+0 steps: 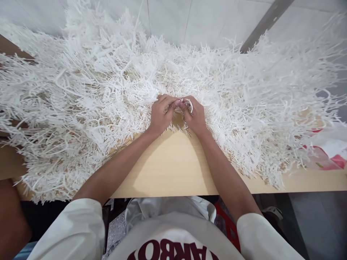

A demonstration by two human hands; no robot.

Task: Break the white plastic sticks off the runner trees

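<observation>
A wide heap of white, branching plastic-looking sprigs spreads over the wooden table. At the heap's near edge, in the middle, my left hand and my right hand meet fingertip to fingertip. Both are closed in a pinch on a small white piece, which curves out by the right fingers. It looks like part of a sprig, but most of it is hidden by the fingers. Loose sprig tips lie on the wood just below the hands.
Pale wall panels rise behind the heap, with a grey strip at the upper right. A pink and clear plastic bag lies at the table's right end. Below the front edge stands something red. Another person's arm shows at the lower left.
</observation>
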